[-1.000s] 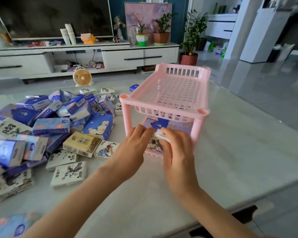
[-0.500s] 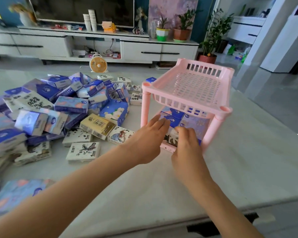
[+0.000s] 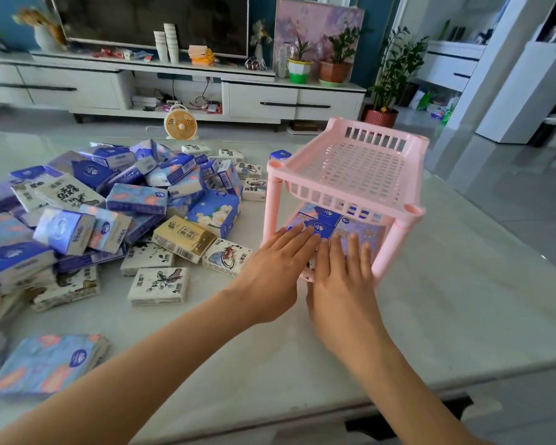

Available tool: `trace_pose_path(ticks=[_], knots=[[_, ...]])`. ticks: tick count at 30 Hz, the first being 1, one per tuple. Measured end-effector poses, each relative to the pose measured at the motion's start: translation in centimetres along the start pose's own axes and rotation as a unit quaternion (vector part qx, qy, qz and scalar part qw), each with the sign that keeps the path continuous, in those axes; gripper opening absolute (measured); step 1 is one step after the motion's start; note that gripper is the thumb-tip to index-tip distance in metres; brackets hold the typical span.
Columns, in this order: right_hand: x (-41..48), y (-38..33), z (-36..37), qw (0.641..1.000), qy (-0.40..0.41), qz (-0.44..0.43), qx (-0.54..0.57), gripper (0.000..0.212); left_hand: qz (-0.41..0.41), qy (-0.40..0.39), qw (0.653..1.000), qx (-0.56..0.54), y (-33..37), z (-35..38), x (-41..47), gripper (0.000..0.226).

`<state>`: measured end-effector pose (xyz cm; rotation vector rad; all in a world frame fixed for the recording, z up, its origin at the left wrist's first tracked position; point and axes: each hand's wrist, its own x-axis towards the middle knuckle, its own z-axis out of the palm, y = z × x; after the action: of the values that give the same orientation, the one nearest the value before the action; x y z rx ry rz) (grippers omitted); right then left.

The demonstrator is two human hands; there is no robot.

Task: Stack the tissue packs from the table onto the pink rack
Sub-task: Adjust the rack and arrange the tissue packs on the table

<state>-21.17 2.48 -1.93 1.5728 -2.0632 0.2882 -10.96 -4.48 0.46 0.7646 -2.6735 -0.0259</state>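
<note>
While most of the tissue packs [image 3: 135, 200] are heaped loosely on the left half of the pale surface [image 3: 463, 309], a few blue ones [image 3: 321, 228] are already laid on the lower shelf of the pink rack [image 3: 344, 175], which stands right of the heap. The rack's upper shelf is a slotted tray with nothing seen on it. At the open front of the lower shelf both hands are placed flat, side by side and touching. The left hand [image 3: 278, 268] is stretched out with its fingers [image 3: 297, 237] extended and together, their tips laid on the blue pack at the shelf's front. The right hand [image 3: 344, 277] is likewise spread, its fingers [image 3: 353, 248] straight and slightly parted over the shelf's front edge; neither hand is closed around anything, though what lies beneath the palms is hidden. Just left of the left hand, a white illustrated pack [image 3: 227, 256] and a yellow pack [image 3: 183, 237] are found at the heap's near edge, with another white pack [image 3: 159, 285] lying flat in front of them. Beyond the surface, a small orange fan [image 3: 180, 125] is seen on the floor before a long white cabinet [image 3: 174, 88].
</note>
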Motion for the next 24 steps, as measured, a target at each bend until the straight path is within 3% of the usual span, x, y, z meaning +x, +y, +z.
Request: trace_pose_path(ticks=[4, 7, 10, 12, 13, 15, 17, 19, 22, 24], knots=[[-1.3, -0.1, -0.2, 1.0, 0.024, -0.012, 0.015, 0.062, 0.015, -0.025, 1.0, 0.007, -0.3, 0.0, -0.1, 0.075], [-1.7, 0.2, -1.5, 0.982, 0.121, -0.027, 0.141, 0.042, 0.005, 0.035, 0.997, -0.066, -0.4, 0.4, -0.7, 0.074], [-2.0, 1.1, -3.4, 0.903, 0.28, 0.04, 0.324, 0.019, -0.023, 0.132, 0.981, -0.142, -0.2, 1.0, -2.0, 0.066], [-2.0, 1.9, -3.7, 0.842, 0.309, 0.164, 0.411, 0.019, -0.062, 0.192, 0.96, -0.195, 0.5, 1.6, -3.1, 0.058], [-1.9, 2.4, -3.4, 0.817, 0.281, 0.228, 0.449, 0.028, -0.088, 0.207, 0.95, -0.215, 1.1, 1.8, -3.6, 0.053], [-1.6, 3.1, -2.9, 0.789, 0.144, 0.302, 0.516, 0.036, -0.149, 0.207, 0.934, -0.248, 2.7, 2.2, -4.3, 0.051], [-1.6, 3.6, -2.6, 0.815, 0.048, 0.293, 0.498, 0.037, -0.196, 0.177, 0.929, -0.259, 4.7, 2.5, -4.5, 0.058], [-1.8, 3.9, -2.6, 0.836, 0.043, 0.268, 0.476, 0.031, -0.242, 0.122, 0.933, -0.236, 6.3, 2.8, -4.3, 0.075], [-2.2, 3.0, -3.4, 0.84, 0.045, 0.227, 0.49, 0.024, -0.327, 0.009, 0.932, -0.158, 7.3, 3.4, -3.5, 0.097], [-2.5, 2.0, -3.7, 0.847, 0.043, 0.194, 0.493, 0.022, -0.347, -0.033, 0.925, -0.155, 7.5, 3.2, -2.8, 0.1]])
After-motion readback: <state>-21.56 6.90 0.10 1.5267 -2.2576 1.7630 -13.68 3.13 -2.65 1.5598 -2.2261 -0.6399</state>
